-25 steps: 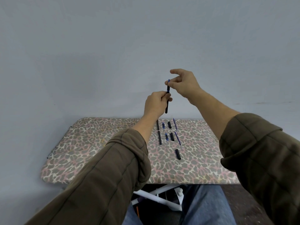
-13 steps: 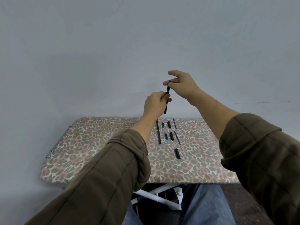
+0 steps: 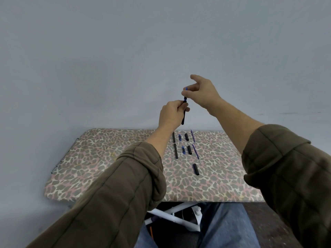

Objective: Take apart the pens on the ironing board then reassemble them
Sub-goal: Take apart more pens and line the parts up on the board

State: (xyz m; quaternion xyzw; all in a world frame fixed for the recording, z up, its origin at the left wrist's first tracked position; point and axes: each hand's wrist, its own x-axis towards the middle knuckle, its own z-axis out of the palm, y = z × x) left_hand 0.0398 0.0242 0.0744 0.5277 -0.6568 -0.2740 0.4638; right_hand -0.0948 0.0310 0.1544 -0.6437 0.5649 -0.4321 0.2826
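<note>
the person is holding one pen up in the air above the far edge of the ironing board [image 3: 107, 158], in front of the pale wall [image 3: 107, 59]. the left hand [image 3: 171, 113] is curling its fingers round the black barrel [image 3: 183, 119], its grip clamped on the barrel's upper part, while the lower end is hanging free below the fist and pointing down toward the board. the right hand [image 3: 202, 93] is pinching the blue piece [image 3: 185, 99] at the barrel's top between the thumb and a finger, its grip closed on that piece, with one finger sticking out above it. the two hands are sitting just beside each other at the pen.

the other pen parts are lying in short rows on the leopard-print cover, right of the left forearm. the long black tubes [image 3: 175, 150] are lying end to end on the left. the small blue pieces [image 3: 183, 150] are lying just beside them, then the short black caps [image 3: 189, 150], then the thin blue refills [image 3: 195, 152] on the right, all apart from one another. a lone black cap [image 3: 196, 169] is lying nearer the person. both arms are wearing olive-brown sleeves [image 3: 125, 176], and blue jeans [image 3: 227, 228] and the board's white legs [image 3: 172, 214] are showing below the near edge.
</note>
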